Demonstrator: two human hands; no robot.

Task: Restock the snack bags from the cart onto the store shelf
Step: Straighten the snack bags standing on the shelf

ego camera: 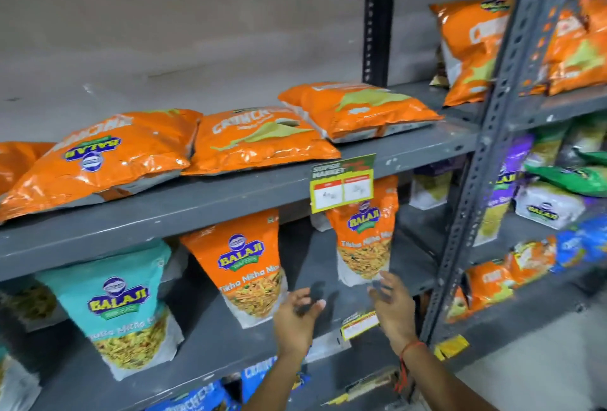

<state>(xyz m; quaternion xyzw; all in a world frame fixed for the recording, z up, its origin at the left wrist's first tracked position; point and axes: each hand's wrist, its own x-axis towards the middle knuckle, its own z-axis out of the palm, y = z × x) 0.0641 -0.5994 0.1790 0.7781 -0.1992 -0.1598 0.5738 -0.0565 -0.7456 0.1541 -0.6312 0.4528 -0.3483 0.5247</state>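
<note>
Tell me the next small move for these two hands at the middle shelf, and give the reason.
Probably draw both hands back toward the cart for another bag. The left hand and right hand are open and empty, and a bare gap shows on the middle shelf between the two upright orange bags.

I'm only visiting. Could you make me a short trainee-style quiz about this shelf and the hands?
1. True or false: the left hand holds a bag.
2. Which bag stands nearest the right hand? A) teal bag B) orange bag under the price tag C) green bag
3. Fill in: the orange bags on the upper shelf lie ____, not upright.

Key: 1 false, both hands are empty and open. 2 B, that orange bag. 3 flat.
</note>
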